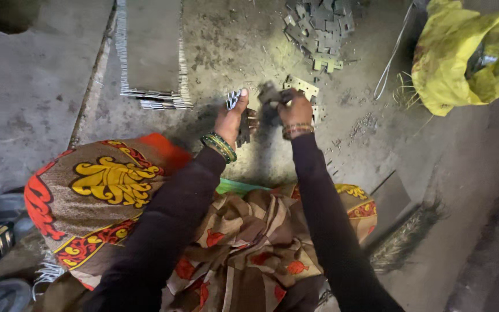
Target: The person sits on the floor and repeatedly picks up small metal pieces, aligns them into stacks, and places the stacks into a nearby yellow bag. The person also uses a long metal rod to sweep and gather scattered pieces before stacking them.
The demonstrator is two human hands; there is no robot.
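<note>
Left hand (230, 118) and right hand (294, 110) side by side at centre, above floor (41, 86). Stack of thin metal sheets (152, 55) at 11 o'clock. Pile of small metal plates (319, 26) at 12 o'clock. Bag (463, 58) at 2 o'clock. Broom (402, 240) at 4 o'clock. Lap below hands.
</note>
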